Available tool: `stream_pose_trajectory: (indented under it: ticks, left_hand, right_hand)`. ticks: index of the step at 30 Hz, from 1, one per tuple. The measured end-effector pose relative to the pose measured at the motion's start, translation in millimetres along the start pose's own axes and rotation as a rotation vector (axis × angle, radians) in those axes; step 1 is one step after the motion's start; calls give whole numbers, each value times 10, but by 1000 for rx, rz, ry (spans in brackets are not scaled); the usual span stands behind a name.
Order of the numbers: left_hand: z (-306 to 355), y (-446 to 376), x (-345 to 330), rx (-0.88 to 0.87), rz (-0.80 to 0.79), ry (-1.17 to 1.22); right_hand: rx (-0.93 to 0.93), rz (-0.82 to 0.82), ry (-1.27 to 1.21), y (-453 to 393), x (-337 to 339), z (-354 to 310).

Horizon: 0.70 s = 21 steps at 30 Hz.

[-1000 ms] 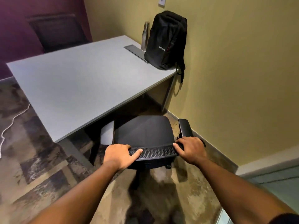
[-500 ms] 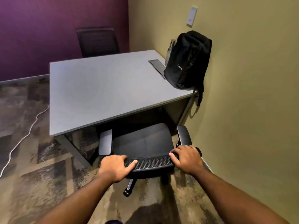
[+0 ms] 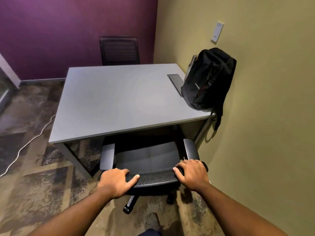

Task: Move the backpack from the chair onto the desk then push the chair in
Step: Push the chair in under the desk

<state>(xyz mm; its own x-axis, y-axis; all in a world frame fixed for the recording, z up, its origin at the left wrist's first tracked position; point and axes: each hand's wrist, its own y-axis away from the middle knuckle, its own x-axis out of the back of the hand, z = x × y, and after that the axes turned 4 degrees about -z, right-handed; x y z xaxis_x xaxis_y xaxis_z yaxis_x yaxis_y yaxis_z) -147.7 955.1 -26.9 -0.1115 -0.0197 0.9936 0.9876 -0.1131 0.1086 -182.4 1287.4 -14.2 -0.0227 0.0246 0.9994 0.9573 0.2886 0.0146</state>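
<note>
A black backpack stands upright on the grey desk, at its right edge, leaning on the yellow wall. One strap hangs over the desk's corner. A black office chair stands in front of the desk with the front of its seat under the desktop. My left hand grips the left end of the chair's mesh backrest top. My right hand grips the right end, beside the right armrest.
The yellow wall runs close along the chair's right side. A second dark chair stands behind the desk against the purple wall. A white cable lies on the patterned carpet at left. A metal bottle peeks from behind the backpack.
The chair has rolled forward so its seat front is under the desk. The view has swung left and lifted, bringing the far chair and purple wall into sight. Both hands kept their grip.
</note>
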Motion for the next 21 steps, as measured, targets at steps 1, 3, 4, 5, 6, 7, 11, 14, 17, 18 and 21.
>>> stream_pose_trajectory:
  ticks: [1, 3, 4, 5, 6, 7, 11, 14, 17, 18, 21]
  left_hand:
    - [31, -68, 5, 0, 1, -4]
    - [100, -225, 24, -9, -6, -30]
    - [134, -298, 46, -15, -12, -46]
    - [169, -356, 69, -20, -18, -58]
    - [203, -422, 85, -20, -23, -68]
    - [238, -485, 96, -14, -28, -74]
    - [319, -748, 142, 12, -39, -66]
    - [337, -936, 126, 35, -29, -56]
    - [373, -1071, 122, 60, -15, -45]
    - [380, -1114, 127, 69, -17, -41]
    - [375, -1232, 148, 97, -28, -17]
  right_hand:
    - [10, 6, -6, -72, 1, 61]
    - [29, 4, 2, -237, 15, 195]
    - [39, 1, 10, -322, 20, 259]
    - [50, 3, 15, -393, 24, 314]
    - [60, 6, 16, -475, 30, 374]
    - [71, 6, 16, -555, 40, 430]
    - [100, -5, 26, -928, 75, 636]
    - [124, -5, 34, -1174, 66, 770]
    - [154, 5, 25, -1365, 48, 870]
    - [163, 5, 23, -1433, 53, 891]
    - [190, 7, 25, -1644, 79, 934]
